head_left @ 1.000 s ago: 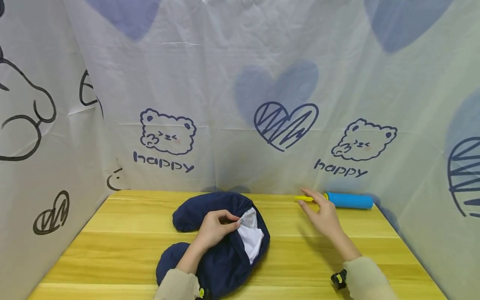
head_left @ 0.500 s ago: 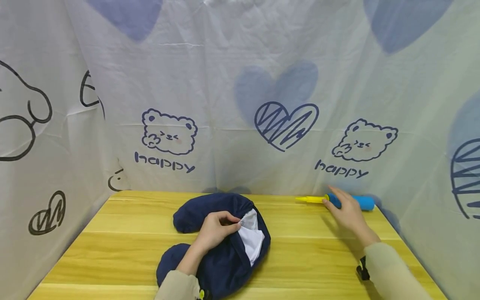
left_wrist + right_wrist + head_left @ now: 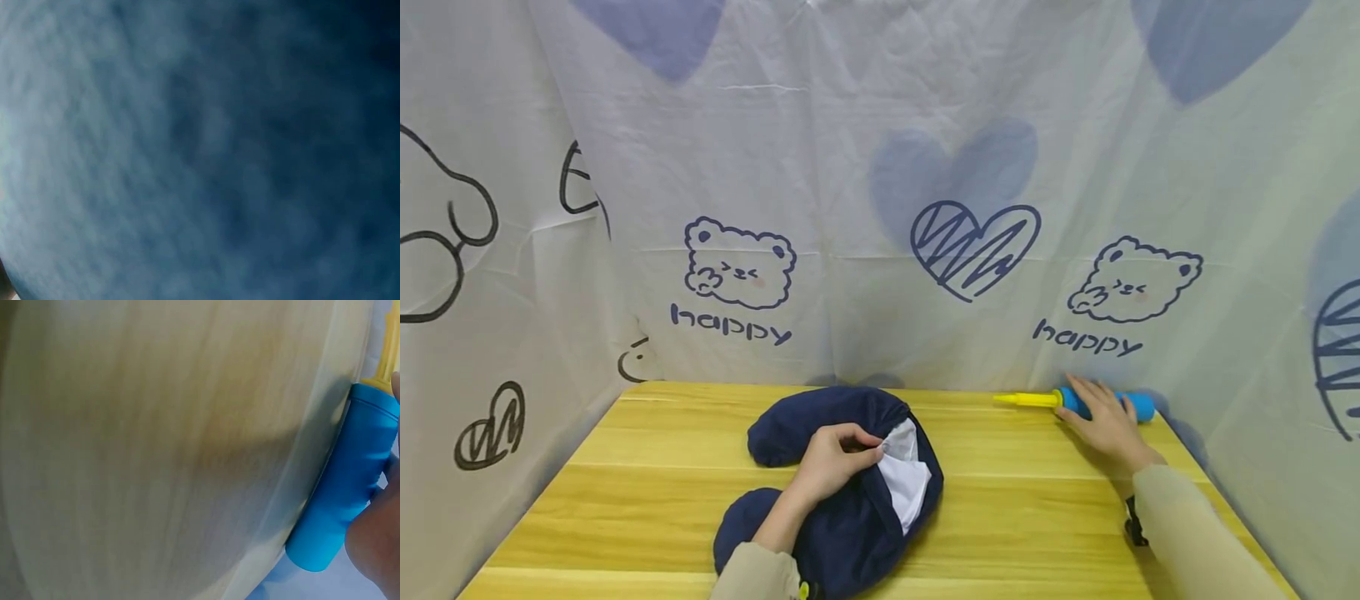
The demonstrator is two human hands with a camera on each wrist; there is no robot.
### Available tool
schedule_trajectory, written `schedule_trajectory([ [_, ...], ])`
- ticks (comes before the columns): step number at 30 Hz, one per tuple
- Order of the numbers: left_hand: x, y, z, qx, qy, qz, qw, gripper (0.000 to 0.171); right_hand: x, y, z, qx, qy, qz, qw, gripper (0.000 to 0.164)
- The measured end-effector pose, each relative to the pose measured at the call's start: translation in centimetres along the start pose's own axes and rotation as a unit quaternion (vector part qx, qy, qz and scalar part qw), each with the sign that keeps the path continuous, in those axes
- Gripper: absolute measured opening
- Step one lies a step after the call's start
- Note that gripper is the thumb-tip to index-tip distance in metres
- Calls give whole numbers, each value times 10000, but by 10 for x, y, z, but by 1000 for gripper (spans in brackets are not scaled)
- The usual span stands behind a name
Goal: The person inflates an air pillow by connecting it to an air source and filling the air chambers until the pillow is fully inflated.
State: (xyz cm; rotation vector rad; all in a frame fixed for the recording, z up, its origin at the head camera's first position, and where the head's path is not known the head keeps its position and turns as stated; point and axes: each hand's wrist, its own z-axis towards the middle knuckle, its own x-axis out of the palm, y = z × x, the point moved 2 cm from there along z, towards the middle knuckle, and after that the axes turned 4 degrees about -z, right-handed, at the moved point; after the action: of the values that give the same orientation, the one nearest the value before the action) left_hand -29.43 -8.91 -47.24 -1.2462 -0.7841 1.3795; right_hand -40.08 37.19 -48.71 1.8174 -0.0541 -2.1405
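Note:
A navy U-shaped neck pillow [image 3: 857,542] lies on the table with its curved side to the right. White lining [image 3: 904,487] shows through an opening in that curve. My left hand [image 3: 831,465] pinches the edge of this opening between thumb and fingertips. Blurred navy fabric [image 3: 200,150] fills the left wrist view. At the back right, my right hand [image 3: 1105,429] grips a hand air pump [image 3: 1141,407] with a blue barrel and yellow nozzle, thumb on the near side and fingers over the barrel. In the right wrist view the pump barrel [image 3: 340,487] lies along the table's edge.
The wood-grain table [image 3: 625,492] meets a hanging white cloth [image 3: 850,333] printed with hearts and bears at the back. More printed cloth [image 3: 550,292] hangs along the left and right sides.
My right hand has moved right from the yellow nozzle to the blue barrel and taken hold of the pump. The left hand still pinches the opening's edge.

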Motion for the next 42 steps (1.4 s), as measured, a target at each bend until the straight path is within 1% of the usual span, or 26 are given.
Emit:
schedule_trajectory([
  [3,1,0,0,25,34,40,10000,7,3,-5,0,-30,32,-51,10000,72],
  [6,2,1,1,31,57,52,10000,7,5,-7,-1,-54,-33,-60,10000,65],
  [11,3,0,0,18,75,-5,10000,8,6,-4,-3,-85,-94,-91,9999,58],
  [19,2,-1,1,-10,29,19,10000,7,6,9,-3,3,167,-23,9999,61],
  [27,1,0,4,49,-29,128,9999,7,8,22,-8,-66,119,11,9999,60],
  [31,0,0,5,55,-42,173,9998,7,7,29,-13,-121,-12,216,9997,62],
  [34,0,0,4,43,-58,224,9997,7,4,35,-19,-207,-166,392,9989,60],
  [38,0,1,3,47,-73,239,9997,7,-1,49,-27,-391,-465,609,9963,54],
  [42,1,2,3,67,-73,228,9997,7,-7,67,-36,-627,-874,758,9913,47],
])
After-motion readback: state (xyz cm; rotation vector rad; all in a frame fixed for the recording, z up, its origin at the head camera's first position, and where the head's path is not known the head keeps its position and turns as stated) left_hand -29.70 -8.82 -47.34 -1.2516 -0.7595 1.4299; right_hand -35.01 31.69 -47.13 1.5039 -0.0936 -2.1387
